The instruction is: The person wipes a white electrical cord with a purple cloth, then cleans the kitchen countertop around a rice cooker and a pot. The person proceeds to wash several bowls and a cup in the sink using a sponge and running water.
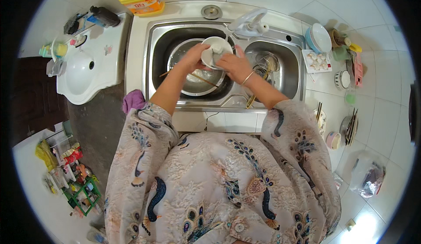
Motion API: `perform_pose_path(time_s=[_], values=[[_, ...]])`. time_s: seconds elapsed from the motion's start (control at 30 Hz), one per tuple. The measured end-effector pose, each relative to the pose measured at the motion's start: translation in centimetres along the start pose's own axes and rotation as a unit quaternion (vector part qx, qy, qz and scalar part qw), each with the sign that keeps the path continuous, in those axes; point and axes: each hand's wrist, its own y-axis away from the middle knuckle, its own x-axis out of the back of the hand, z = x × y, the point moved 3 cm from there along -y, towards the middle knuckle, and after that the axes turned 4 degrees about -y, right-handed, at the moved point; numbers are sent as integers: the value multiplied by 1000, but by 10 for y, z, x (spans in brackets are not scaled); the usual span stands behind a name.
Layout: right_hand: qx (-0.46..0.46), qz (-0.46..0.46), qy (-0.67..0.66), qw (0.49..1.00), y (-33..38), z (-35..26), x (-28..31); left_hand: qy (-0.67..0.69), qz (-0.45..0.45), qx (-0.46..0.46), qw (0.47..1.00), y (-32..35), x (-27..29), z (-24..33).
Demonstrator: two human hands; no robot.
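Over the left sink I hold a white bowl (209, 64), tilted so that its inside shows. My left hand (193, 58) grips its left rim. The fingers of my right hand (237, 67) are bent into the bowl, around a greyish patch that I cannot make out. Below is a round basin (175, 59) with shiny, wet-looking contents. Thin wooden chopsticks (204, 80) stick out across it. Just behind the bowl reaches the white tap (247, 22); whether water runs is hard to tell.
In the right sink compartment (289, 75) lie dishes and utensils. A yellow jug (140, 0) stands behind at left. A blue-and-white bowl (319, 38), an egg tray (316, 61) and small bowls line the right counter. A purple cloth (133, 101) hangs at the counter's left corner.
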Motion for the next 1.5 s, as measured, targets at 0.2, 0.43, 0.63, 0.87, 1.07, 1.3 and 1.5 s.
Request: perform_pose_path(time_s=[0.2, 0.43, 0.63, 0.87, 1.07, 1.3, 1.5], values=[[-143, 104, -21, 984, -21, -24, -10, 136, 30, -18, 990, -10, -27, -15], [-8, -29, -13, 999, 12, 10, 20, 18, 42, 15, 999, 5, -10, -6], [-356, 179, -158, 903, 43, 40, 4, 83, 94, 41, 991, -11, -10, -30], [-186, -31, 37, 981, 91, -14, -35, 13, 102, 20, 995, -19, 4, -25], [-381, 27, -201, 902, 51, 25, -8, -83, 143, -108, 980, -12, -9, -6], [-489, 66, -404, 770, 6, 57, -19, -144, 112, -270, 946, -10, -22, 2], [-398, 207, -320, 835, 4, 47, -25, -267, 106, -409, 866, 16, -23, 17]])
